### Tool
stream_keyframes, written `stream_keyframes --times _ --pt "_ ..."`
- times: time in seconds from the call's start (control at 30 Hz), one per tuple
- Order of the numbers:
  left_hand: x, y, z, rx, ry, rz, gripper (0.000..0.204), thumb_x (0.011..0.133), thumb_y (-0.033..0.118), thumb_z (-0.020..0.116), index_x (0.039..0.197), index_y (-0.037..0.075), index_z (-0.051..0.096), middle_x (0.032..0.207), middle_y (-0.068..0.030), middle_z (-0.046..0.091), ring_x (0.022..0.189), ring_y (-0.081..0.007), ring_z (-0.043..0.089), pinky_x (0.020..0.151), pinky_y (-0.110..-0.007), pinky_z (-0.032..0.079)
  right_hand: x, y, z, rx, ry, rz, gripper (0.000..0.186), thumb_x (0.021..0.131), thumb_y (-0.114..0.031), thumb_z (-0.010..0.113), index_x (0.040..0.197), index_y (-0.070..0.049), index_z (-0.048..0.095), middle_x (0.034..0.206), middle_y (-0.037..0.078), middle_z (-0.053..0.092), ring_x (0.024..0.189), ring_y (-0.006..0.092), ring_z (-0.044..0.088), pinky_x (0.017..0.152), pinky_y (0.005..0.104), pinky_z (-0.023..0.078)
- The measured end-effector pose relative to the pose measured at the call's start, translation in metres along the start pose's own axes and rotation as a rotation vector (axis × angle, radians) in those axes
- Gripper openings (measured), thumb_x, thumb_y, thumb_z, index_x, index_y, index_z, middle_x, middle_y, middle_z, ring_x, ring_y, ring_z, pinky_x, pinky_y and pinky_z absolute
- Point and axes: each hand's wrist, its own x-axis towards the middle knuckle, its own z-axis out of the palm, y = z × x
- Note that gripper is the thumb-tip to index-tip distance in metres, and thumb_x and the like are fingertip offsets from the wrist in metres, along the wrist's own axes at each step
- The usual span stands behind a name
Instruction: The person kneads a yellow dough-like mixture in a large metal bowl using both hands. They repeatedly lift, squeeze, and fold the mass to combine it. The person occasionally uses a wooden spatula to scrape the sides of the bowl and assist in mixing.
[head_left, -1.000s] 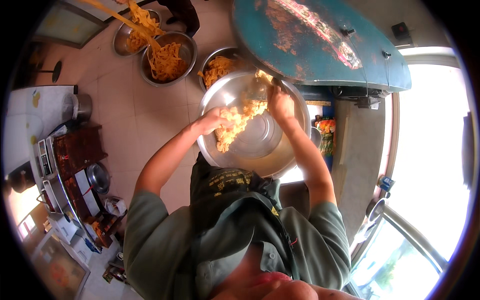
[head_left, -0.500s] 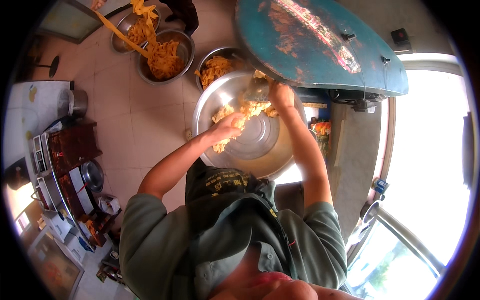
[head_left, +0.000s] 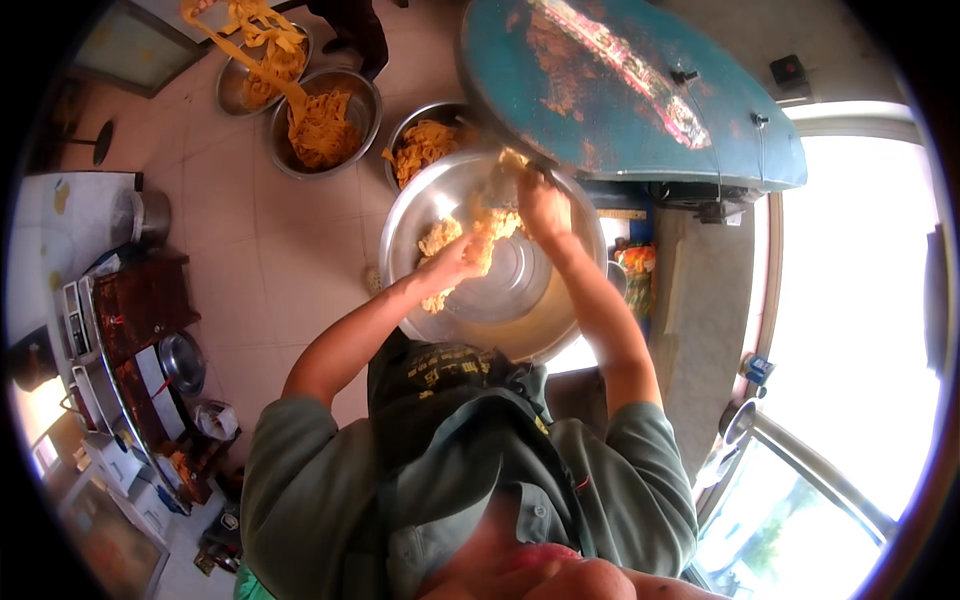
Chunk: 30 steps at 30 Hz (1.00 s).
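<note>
L hand at dough; R hand fwd

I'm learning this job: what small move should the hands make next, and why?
Perhaps the left hand should gather the crumbly yellow dough together: it touches some, and clumps show on both sides of it in the wide round steel bowl.

Food workshop: teal machine, steel basin, yellow dough, orange strips.

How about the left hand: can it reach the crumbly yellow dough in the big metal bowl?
Probably yes: the left hand touches the crumbly yellow dough, and the open metal bowl leaves its way free.
</note>
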Motion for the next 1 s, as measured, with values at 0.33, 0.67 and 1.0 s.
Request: stream_keyframes --times 0.33,0.67,1.0 --pt "-0.015 0.000 0.019 -0.007 0.046 0.096 0.059 0.097 0.011 0.065 0.148 -0.003 0.037 0.113 -0.0115 0.065 0.083 -0.0157 0.070 0.074 -0.029 0.055 -0.004 0.021 0.018 -0.008 0.112 -0.005 0.026 0.102 -0.025 0.048 0.122 -0.014 0.059 0.092 0.022 0.073 0.079 0.0427 0.072 0.068 0.0554 0.057" --pt "0.071 0.099 0.028 0.595 0.299 0.315 0.069 0.091 0.020 0.075 0.144 -0.004 0.039 0.129 -0.0236 0.060 0.112 -0.0311 0.063 0.094 -0.040 0.052 -0.029 0.025 -0.041 0.089 0.072 0.038 0.028 0.104 -0.030 0.047 0.108 -0.010 0.065 0.091 0.026 0.072 0.082 0.0458 0.070 0.070 0.0546 0.058" --pt "0.018 0.039 -0.005 0.801 0.255 0.159 0.022 0.108 0.023 0.046 0.121 0.009 0.058 0.103 -0.0161 0.071 0.090 -0.0326 0.071 0.077 -0.045 0.055 -0.062 0.061 -0.014 0.328 0.107 0.142 0.026 0.099 -0.028 0.061 0.101 -0.002 0.065 0.084 0.025 0.070 0.075 0.0475 0.068 0.066 0.0534 0.055"
